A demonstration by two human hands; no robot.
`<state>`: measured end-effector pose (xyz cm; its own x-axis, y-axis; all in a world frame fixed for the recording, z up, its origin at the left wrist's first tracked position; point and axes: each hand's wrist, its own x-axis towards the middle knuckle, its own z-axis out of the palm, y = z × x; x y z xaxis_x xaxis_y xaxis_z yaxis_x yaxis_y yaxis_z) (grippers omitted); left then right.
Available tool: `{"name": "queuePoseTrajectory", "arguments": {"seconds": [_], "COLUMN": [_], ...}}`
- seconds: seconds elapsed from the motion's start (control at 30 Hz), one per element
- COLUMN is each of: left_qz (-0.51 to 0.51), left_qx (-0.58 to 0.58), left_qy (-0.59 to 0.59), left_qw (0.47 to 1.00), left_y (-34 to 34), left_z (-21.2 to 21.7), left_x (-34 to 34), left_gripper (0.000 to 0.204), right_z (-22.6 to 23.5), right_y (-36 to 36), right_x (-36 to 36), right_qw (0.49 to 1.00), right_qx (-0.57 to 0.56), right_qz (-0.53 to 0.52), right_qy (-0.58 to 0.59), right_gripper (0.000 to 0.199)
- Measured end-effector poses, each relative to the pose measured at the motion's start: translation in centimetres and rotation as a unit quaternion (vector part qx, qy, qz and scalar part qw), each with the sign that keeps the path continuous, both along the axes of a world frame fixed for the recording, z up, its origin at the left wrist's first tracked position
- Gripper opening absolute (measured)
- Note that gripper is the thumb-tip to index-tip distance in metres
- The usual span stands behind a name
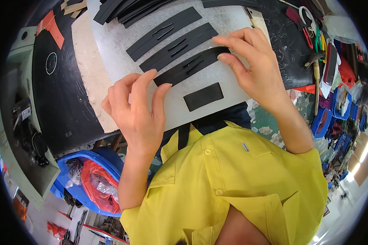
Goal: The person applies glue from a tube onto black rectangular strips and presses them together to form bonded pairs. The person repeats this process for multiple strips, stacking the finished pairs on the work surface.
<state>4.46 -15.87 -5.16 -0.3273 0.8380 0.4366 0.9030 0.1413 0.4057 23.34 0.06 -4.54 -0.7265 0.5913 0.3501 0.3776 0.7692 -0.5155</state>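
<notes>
A slightly curved black strip point(182, 69) with two slits near its middle lies across the pale board, nearest me of a row. My left hand point(137, 104) has its thumb and forefinger on either side of the strip's left end. At the strip's right end, my right hand point(255, 61) pinches it between thumb and forefinger. Just beyond lie a second slit strip point(196, 36) and a third strip point(180, 22), roughly parallel. A short black rectangular piece point(203, 97) rests closer to me, touched by neither hand.
The pale board point(180, 112) sits on a black tabletop point(69, 104). A pile of black strips point(131, 10) is at the far left. Scissors and other tools surround a hammer point(315, 59) at the right. A blue bin point(94, 155) with plastic bags stands at lower left.
</notes>
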Motion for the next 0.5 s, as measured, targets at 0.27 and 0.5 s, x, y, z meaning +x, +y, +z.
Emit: {"name": "queuePoseTrajectory", "arguments": {"seconds": [0.27, 0.5], "left_qz": [-0.035, 0.007], "left_qx": [-0.028, 0.039], "left_qy": [-0.039, -0.217], "left_qw": [0.998, 0.975], "left_y": [-0.1, 1.4], "left_z": [0.2, 0.3], "left_x": [0.2, 2.5], "left_gripper": [0.025, 0.024], "right_z": [1.0, 2.7], "right_y": [0.0, -1.3], "right_x": [-0.1, -2.0], "right_qw": [0.996, 0.997], "right_qx": [-0.09, 0.03], "right_qz": [-0.026, 0.008], "right_qy": [0.002, -0.066], "right_gripper": [0.017, 0.021]}}
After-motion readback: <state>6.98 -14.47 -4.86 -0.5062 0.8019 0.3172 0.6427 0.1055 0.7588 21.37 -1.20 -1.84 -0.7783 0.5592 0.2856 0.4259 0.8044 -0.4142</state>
